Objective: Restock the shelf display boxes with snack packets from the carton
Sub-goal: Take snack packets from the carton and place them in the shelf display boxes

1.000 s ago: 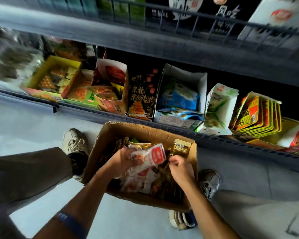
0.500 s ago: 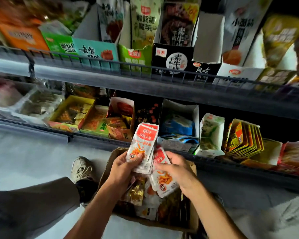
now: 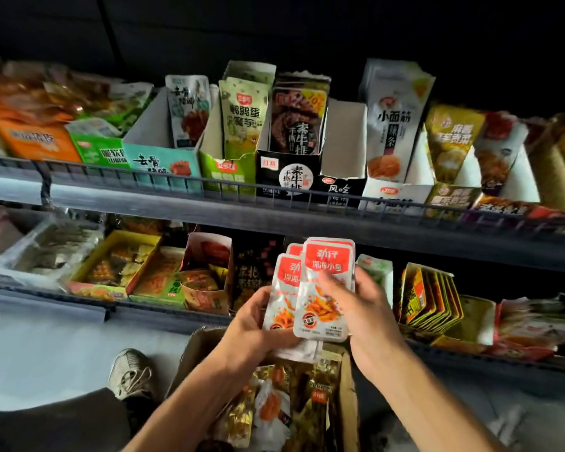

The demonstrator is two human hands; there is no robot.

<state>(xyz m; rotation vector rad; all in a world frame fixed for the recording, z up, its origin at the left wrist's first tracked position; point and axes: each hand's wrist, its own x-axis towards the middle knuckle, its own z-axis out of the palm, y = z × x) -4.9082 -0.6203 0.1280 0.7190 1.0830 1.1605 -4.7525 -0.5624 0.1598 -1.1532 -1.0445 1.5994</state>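
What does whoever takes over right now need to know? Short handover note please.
Left hand: grips the bottom of a fanned stack of red-and-white fish snack packets.
Right hand: holds the front packet of the same stack, thumb across its face.
Stack is raised above the open brown cardboard carton on the floor, in front of the lower shelf.
Carton holds many mixed packets.
Done: one handful pulled out and squared up.
Left: none of these placed yet. A black-and-white display box on the upper shelf looks empty; whether it is the matching box I cannot tell.
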